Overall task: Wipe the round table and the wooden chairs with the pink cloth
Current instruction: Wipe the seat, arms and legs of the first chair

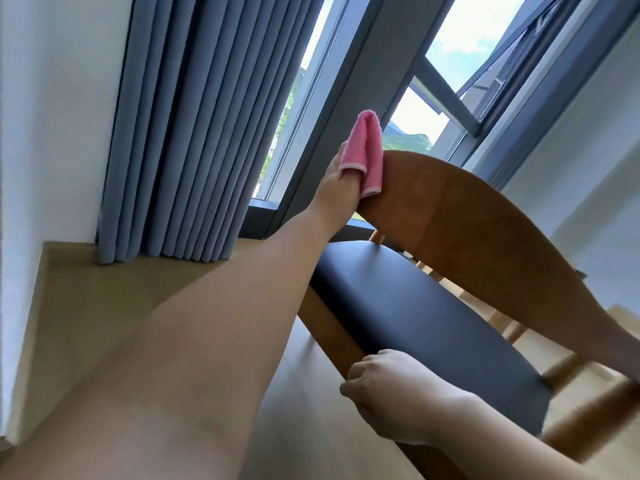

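While the view is strongly tilted, a wooden chair [460, 230] is seen in the middle of the picture, with a curved backrest and a dark padded seat [415, 327]. The pink cloth [363, 157] is held by the left hand [337, 188] at the far end of the backrest, and it is pressed against the top edge of the wood there. The cloth is folded over the fingers, so that its upper part stands above the hand; the fingers are closed on it, with the thumb under the fabric. The left arm is stretched out long from the lower left corner towards the chair.

The right hand [388, 393] is placed at the near edge of the seat, just where the wooden frame meets the dark padding. Its fingers are curled around this edge, and the edge is gripped by them.

Behind the chair a blue-grey curtain [180, 133] is hung down to the wooden floor [104, 299], beside a white wall. A large window [446, 98] with a dark frame is seen to the right of the curtain, and green hills and a bright sky are shown through it. The round table is not visible in this view.
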A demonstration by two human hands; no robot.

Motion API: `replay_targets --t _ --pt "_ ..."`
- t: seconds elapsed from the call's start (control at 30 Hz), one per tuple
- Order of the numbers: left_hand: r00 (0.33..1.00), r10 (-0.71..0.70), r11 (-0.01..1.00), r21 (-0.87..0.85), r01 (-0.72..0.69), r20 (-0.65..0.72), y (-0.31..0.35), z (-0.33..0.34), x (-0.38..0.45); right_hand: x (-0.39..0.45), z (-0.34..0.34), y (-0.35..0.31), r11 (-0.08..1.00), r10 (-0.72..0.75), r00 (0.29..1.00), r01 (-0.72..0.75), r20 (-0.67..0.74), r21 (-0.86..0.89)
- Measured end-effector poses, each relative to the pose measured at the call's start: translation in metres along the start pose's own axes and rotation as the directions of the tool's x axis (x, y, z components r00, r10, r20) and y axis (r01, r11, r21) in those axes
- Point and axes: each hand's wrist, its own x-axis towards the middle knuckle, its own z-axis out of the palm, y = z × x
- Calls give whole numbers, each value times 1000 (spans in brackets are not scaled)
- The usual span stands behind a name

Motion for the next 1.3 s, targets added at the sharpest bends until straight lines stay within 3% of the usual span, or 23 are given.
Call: replay_targets --t 0.3,0.47,0.67,0.8,0.97,1.17,1.3 --pt "985 -172 984 -56 171 -17 -6 -4 18 12 -17 22 993 107 994 -108 16 42" --pt "989 -146 987 -70 144 -22 -6 -2 11 7 -7 19 990 114 993 -112 -13 83" --pt "993 86 996 38 -83 -77 -7 8 -18 -10 13 5 981 106 992 -94 -65 167" --pt "974 224 965 144 -217 -29 6 22 -46 -34 36 -4 952 150 979 -104 -140 289" --pt "905 426 859 319 -401 -11 20 45 -82 -69 61 -15 904 221 951 -117 -216 411" --pt "873 483 686 594 -420 60 27 78 -123 -97 80 -23 850 275 931 -118 -241 514" --pt "802 589 557 667 -495 103 27 102 -144 -113 85 -19 846 276 928 -111 -251 521"
